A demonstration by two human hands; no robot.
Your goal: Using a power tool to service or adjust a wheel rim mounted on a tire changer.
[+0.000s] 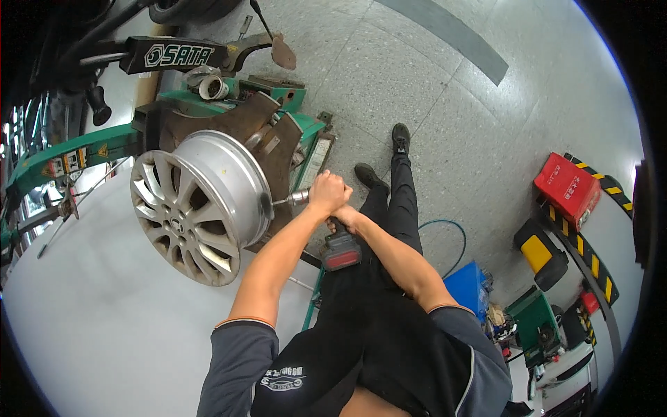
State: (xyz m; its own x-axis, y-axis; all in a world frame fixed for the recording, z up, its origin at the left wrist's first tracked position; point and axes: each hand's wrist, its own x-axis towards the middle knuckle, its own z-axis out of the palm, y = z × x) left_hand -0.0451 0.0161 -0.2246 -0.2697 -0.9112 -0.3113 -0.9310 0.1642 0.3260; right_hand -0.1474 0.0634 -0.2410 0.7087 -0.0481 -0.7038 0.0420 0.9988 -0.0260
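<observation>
Apparently at a drilling step, likely needing steady, square pressure next, with right hand (347,217) closed round the handle of a cordless drill (342,243) and left hand (329,191) clasped over its body. Lined up on the edge of the silver wheel (227,182) (can't confirm bit contact), just beside the green machine (271,87).

Not much room on the left: the alloy wheel (228,174) hogs it, with a green machine arm (104,144) and black arm (174,57) beyond. The cordless drill (340,247) blocks straight through the middle. Loads of space over the speckled floor (479,160) rightward, save a thin hose (464,240) curling near the blue box (467,288).
</observation>
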